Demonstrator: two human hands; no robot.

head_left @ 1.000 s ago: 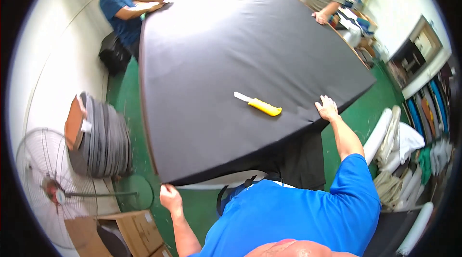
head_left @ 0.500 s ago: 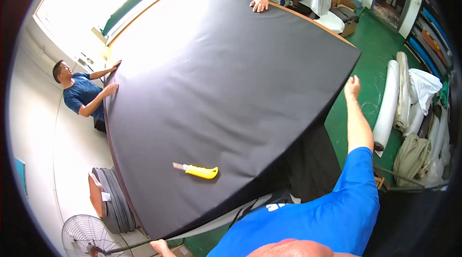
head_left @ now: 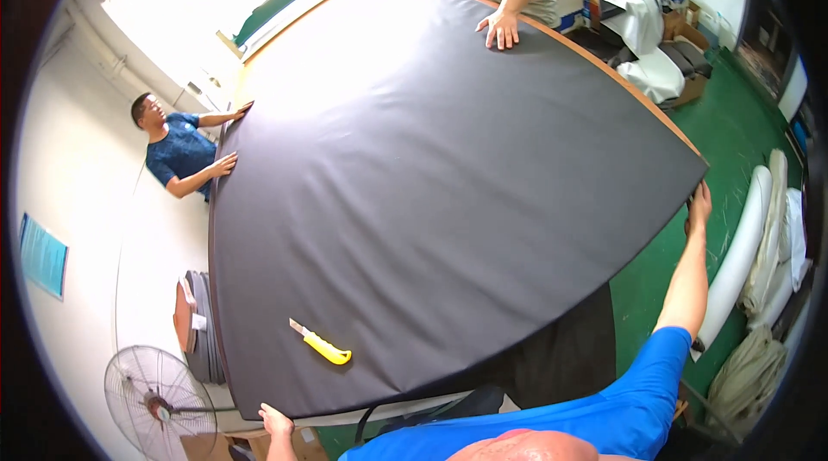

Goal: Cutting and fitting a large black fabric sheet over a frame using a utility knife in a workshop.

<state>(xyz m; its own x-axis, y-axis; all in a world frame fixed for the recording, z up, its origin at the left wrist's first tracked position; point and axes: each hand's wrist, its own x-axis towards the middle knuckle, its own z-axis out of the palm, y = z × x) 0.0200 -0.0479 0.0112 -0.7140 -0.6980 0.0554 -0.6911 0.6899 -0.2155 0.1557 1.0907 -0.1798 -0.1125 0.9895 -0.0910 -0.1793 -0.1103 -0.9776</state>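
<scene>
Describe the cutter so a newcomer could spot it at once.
Find the large dark sheet filling the middle of the view. Toward its near left corner, just beyond the left hand, lies the cutter. Its bright yellow handle sets it apart.

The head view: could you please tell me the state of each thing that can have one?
Dark sheet, spread out, rippled.
Yellow utility knife, blade extended.
Left hand, at the sheet's near-left corner, grip unclear.
Right hand, at its right corner, grip unclear.
Wire-caged fan, upright; running or not, unclear.
White roll, rolled up.
</scene>
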